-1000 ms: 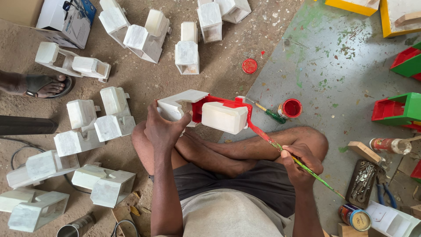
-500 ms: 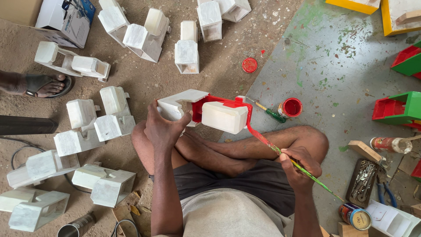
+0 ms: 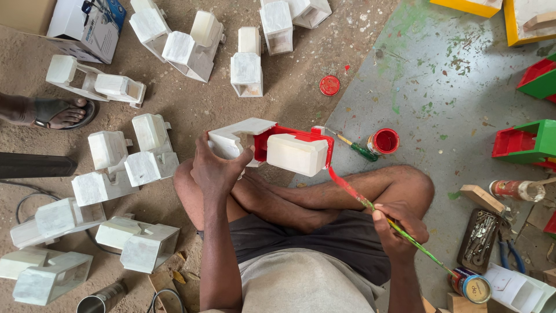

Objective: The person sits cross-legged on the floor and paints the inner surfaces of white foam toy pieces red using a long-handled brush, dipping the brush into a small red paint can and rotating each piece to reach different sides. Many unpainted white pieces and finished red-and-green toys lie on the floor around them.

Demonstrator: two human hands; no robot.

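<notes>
**A:** From the head view, what's being handled?

**B:** A blocky white toy truck (image 3: 272,148), held up over the crossed legs. The left hand (image 3: 215,168) is wrapped around its cab end, fingers closed firmly on it. The right hand (image 3: 399,223), off to the truck's right and lower, pinches a long thin paintbrush (image 3: 370,206) in a closed, pen-like grip, with the bristle end touching the truck's red rear edge.

**A:** What could go wrong?

**B:** My guess is smearing. The red band looks wet and glossy, and the left thumb sits near it, so a slip in the grip could print paint onto the white faces. The brush shaft is coated in red and green and could drip on the legs below. The open red paint pot (image 3: 383,141), just right of the truck, stands near the knee and could be knocked over.

**A:** Materials?

**B:** The truck looks like wood under a chalky matte white primer, boxy with square cut-outs. More unpainted white trucks (image 3: 147,168) lie left of it on gritty, sandy ground. Right of it the floor (image 3: 440,87) is smoother grey concrete speckled with green and red. A round red lid (image 3: 329,85) lies above the truck.
</notes>
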